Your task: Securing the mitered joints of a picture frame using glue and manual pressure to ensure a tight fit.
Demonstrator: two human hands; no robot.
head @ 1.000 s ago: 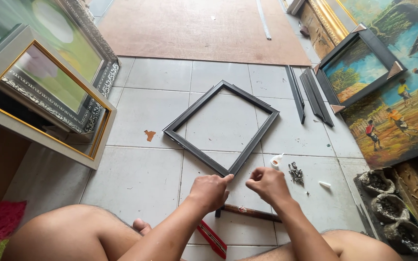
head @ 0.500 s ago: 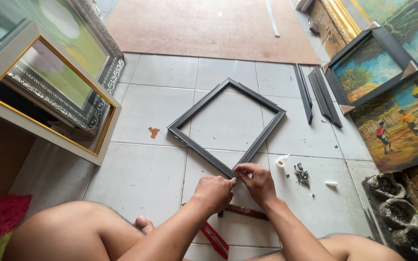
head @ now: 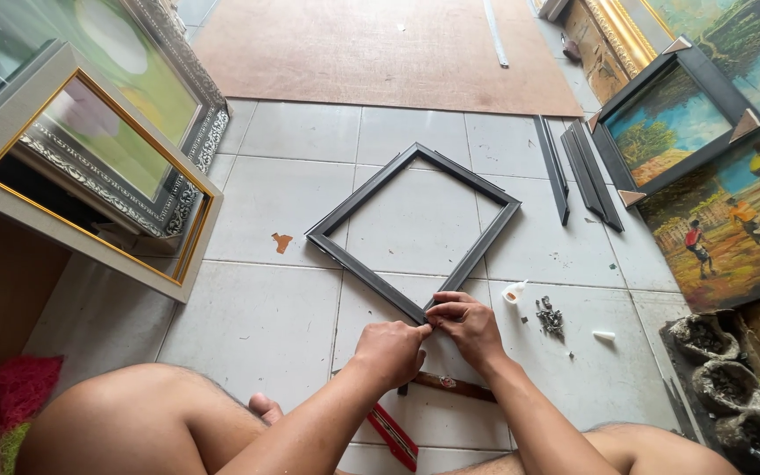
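Both hands meet at the nearest corner of the dark grey square wooden picture frame [head: 412, 236], which lies flat on the pale tiled floor [head: 257, 325] turned like a diamond. The left hand [head: 390, 352] is closed in a loose fist with thumb and forefinger pinching the corner from the left; the right hand [head: 468, 324] pinches the same joint from the right, fingers curled over it. Whether anything small is held between the fingertips cannot be told.

Risks, as I judge them: the frame is held only at this one corner, so a sideways push could rack the square out of true or open the far joints. If the pinch slips, the two mitred ends could slide past each other and leave a step at the corner. The small white squeeze bottle [head: 513, 290] lies on its side just beside the right hand, and the little heap of dark metal fasteners [head: 549, 316] lies near it; a sweep of the wrist could scatter the fasteners or roll the bottle. The brown-handled tool [head: 446, 385] lies under the forearms, and the red-handled tool [head: 393, 433] lies against the leg, where a shift of the knee could knock it. Spare dark frame strips [head: 584, 167] lie well apart to the right.
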